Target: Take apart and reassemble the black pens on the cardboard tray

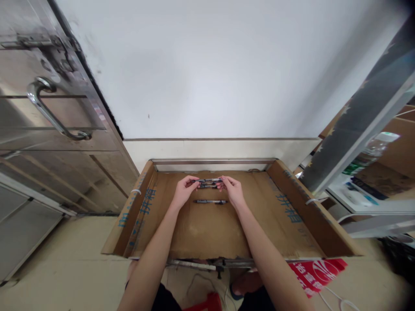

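Several dark pens with clear barrels lie sideways between my two hands, over the far half of the cardboard surface. My left hand pinches their left ends between thumb and fingers. At their right ends, my right hand is closed in a similar pinch. Whether the lowest pens in this group are held or rest on the cardboard is hard to tell. Closer to me, a single pen lies flat on the cardboard, apart from both hands and roughly parallel to the others.
The cardboard tray has raised side flaps left and right, and a metal bar along its back. Behind it stands a white wall. A metal door with a handle is at left; a shelf with a plastic bottle is at right.
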Action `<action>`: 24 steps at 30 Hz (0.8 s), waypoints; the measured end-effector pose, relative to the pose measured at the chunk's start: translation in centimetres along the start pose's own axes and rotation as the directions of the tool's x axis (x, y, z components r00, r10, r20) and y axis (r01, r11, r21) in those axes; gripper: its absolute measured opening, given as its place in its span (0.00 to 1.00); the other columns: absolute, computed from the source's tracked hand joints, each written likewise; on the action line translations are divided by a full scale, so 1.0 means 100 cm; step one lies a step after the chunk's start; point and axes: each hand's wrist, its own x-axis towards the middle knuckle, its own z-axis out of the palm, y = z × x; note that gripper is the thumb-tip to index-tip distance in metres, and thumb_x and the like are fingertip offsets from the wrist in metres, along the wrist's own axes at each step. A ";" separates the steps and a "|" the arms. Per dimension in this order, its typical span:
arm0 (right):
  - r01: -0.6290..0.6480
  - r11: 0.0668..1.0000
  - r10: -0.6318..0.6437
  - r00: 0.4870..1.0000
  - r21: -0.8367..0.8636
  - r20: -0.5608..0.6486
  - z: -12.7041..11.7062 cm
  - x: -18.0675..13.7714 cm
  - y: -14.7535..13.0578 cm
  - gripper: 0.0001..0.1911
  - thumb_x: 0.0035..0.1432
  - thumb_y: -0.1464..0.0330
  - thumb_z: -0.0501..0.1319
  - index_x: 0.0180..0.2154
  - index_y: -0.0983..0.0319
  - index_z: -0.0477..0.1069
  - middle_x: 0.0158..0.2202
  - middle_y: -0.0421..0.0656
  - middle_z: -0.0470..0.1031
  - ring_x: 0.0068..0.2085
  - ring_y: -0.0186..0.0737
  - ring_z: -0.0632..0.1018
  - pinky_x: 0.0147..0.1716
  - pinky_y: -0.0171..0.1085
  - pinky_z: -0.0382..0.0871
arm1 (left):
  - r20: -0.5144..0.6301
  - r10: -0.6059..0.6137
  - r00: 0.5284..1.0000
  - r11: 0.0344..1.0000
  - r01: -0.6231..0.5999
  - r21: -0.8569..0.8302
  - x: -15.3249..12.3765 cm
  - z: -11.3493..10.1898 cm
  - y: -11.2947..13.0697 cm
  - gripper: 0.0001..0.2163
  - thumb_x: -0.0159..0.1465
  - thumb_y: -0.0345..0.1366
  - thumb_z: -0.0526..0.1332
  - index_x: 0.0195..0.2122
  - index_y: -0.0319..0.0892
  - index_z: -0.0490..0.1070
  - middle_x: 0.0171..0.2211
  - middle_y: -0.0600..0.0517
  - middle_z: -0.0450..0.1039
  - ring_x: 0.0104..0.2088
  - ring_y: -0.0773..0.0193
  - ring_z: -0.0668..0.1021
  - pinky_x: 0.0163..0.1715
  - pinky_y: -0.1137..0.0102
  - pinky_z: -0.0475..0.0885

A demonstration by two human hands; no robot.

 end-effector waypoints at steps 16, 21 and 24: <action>-0.227 0.947 0.150 0.939 0.229 0.309 0.002 -0.008 -0.011 0.26 0.55 0.47 0.54 0.48 0.57 0.69 0.36 0.45 0.79 0.39 0.45 0.78 0.34 0.41 0.71 | -0.012 0.001 1.000 0.994 -0.002 -0.112 0.001 0.001 -0.007 0.11 0.53 0.37 0.67 0.35 0.39 0.73 0.24 0.55 0.71 0.25 0.71 0.72 0.30 0.73 0.68; -0.201 0.946 0.120 0.946 0.254 0.301 0.001 -0.010 -0.009 0.18 0.54 0.51 0.58 0.41 0.55 0.70 0.36 0.44 0.79 0.45 0.46 0.77 0.38 0.43 0.70 | 0.014 -0.023 1.000 0.989 0.025 -0.143 0.000 0.002 -0.004 0.12 0.52 0.37 0.68 0.35 0.39 0.73 0.24 0.54 0.71 0.25 0.70 0.72 0.31 0.72 0.67; -0.203 0.937 0.110 0.943 0.284 0.313 0.001 -0.010 -0.009 0.19 0.54 0.51 0.58 0.42 0.55 0.70 0.37 0.44 0.80 0.45 0.47 0.77 0.36 0.43 0.70 | 0.015 -0.021 1.000 0.989 0.023 -0.143 -0.001 0.003 -0.005 0.12 0.52 0.37 0.68 0.35 0.39 0.73 0.25 0.54 0.71 0.25 0.70 0.72 0.31 0.71 0.67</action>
